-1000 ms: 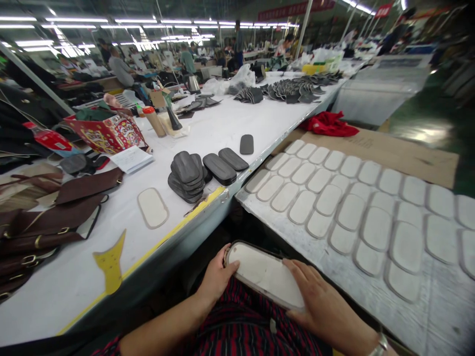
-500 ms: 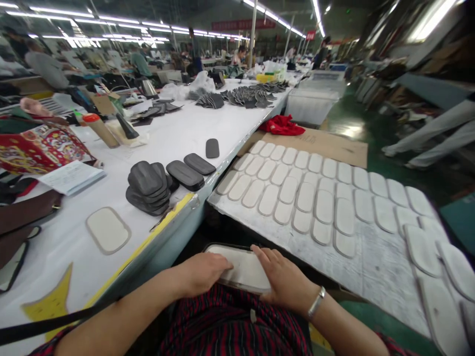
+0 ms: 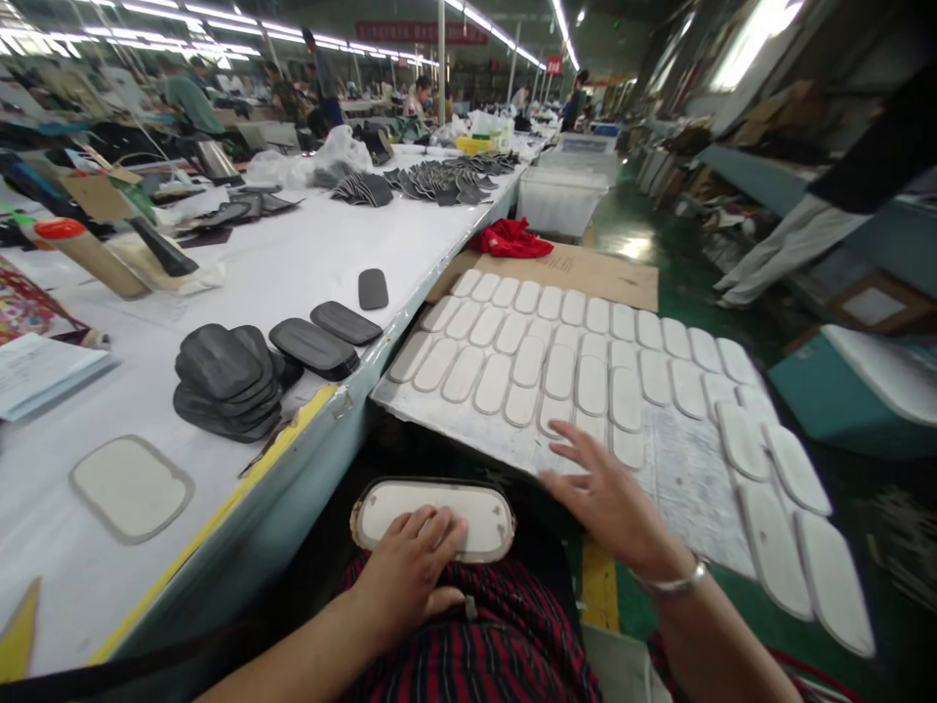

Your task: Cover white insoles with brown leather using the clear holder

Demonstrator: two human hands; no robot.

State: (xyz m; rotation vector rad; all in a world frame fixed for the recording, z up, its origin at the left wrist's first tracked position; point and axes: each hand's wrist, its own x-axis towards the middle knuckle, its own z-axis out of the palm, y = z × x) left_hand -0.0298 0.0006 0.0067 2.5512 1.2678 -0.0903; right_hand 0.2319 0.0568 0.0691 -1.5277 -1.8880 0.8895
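Note:
A rounded oblong white panel (image 3: pixel 381 510) with a dark rim lies across my lap, marked with small dark spots near its ends. My left hand (image 3: pixel 417 566) rests on top of it, fingers flat on the white face and thumb toward the near edge. Off to the right, my right hand (image 3: pixel 600 498) is raised with its fingers spread and nothing in them. It hovers by the near edge of a board (image 3: pixel 688 478) covered with rows of similar white oval pieces (image 3: pixel 490 383), some overlapping.
On the white table (image 3: pixel 307 254) at left are stacked dark oval pieces (image 3: pixel 220 366), one pale oval piece (image 3: pixel 136 486) and an orange-topped bottle (image 3: pixel 88 256). A red cloth (image 3: pixel 512 237) lies on cardboard (image 3: pixel 586 271) beyond the board. A person (image 3: pixel 797 234) stands at the right.
My right hand has left the panel and moved right toward the board, fingers spreading. My left hand stays on the panel. The head view has turned to the right.

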